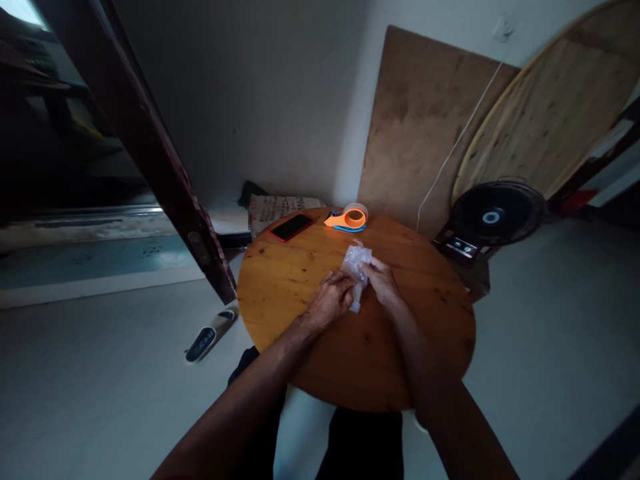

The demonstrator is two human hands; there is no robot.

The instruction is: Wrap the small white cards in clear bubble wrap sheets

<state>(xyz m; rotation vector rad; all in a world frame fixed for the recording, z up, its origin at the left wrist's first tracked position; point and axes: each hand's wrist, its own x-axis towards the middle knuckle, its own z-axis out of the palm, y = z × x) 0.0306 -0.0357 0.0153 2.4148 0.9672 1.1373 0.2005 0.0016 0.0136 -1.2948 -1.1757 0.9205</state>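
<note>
Both my hands rest on a round wooden table point(280, 280) and hold a small crumpled clear plastic bag point(356, 263). My left hand point(331, 299) has its fingers curled on the bag's lower left side. My right hand point(379, 279) pinches the bag's right edge. The bag lies partly on the tabletop between them. What is inside the bag is too small to make out.
An orange tape dispenser point(350, 218) and a black phone point(292, 227) lie at the table's far edge. A black fan point(493, 217) stands to the right, wooden boards point(420, 127) lean on the wall, a dark door point(165, 180) is at left, and a slipper point(210, 335) lies on the floor.
</note>
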